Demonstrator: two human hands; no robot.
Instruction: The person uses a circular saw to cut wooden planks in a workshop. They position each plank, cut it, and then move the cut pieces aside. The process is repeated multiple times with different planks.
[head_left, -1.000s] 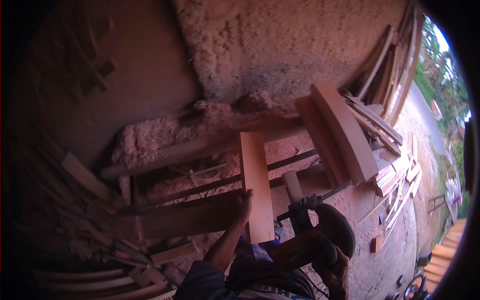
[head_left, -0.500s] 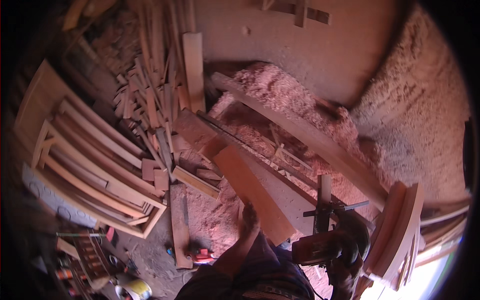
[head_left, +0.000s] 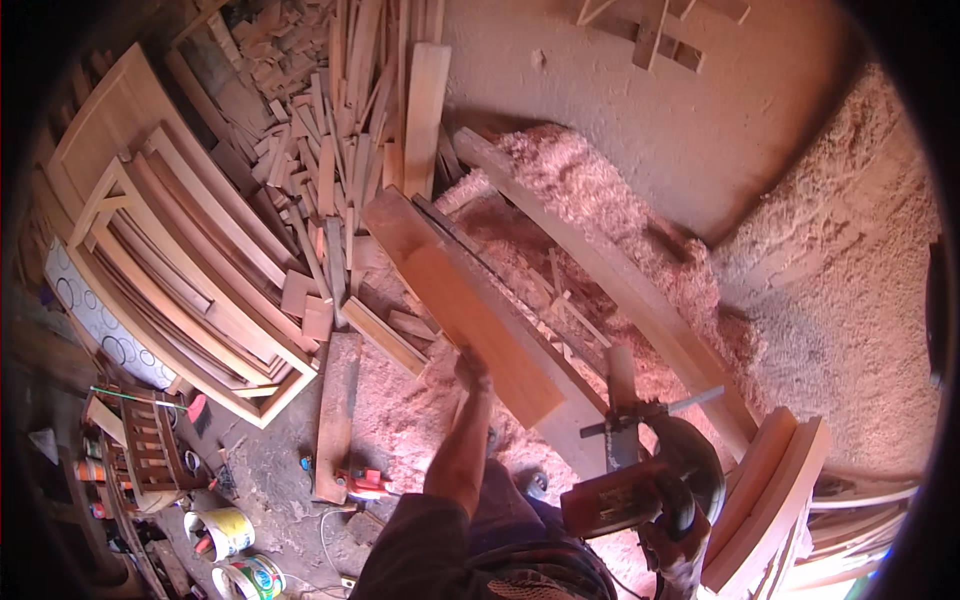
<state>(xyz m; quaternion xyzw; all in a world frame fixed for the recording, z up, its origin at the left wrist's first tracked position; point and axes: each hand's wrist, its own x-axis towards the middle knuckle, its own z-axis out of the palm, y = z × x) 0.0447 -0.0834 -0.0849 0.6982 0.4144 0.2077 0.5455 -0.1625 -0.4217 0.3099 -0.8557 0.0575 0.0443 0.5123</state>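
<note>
My left hand (head_left: 474, 370) grips the near edge of a short orange-brown wooden board (head_left: 490, 340). That board lies along a thick, long timber (head_left: 577, 425), which runs diagonally from the upper left toward me. On my right, a dark circular saw (head_left: 615, 497) is held up by its handle in my right hand (head_left: 680, 545). Its round guard (head_left: 693, 455) faces right, and a metal guide bar (head_left: 697, 398) sticks out across its front. The saw body partly covers the right fingers. Whether the saw touches the timber I cannot tell.
Pink shavings (head_left: 560, 165) heap around a second long beam (head_left: 640, 280). Curved wooden frames (head_left: 190, 270) lean at left, with offcuts (head_left: 320, 150) behind. A red tool (head_left: 368, 484), buckets (head_left: 222, 530) and a cord (head_left: 325, 535) sit below. Curved pieces (head_left: 770, 500) stand beside the saw.
The board has gone from tilted to lying along the thick timber, shifted toward its far end, with my left hand still on its edge. The saw stays at my right. The view has shifted.
</note>
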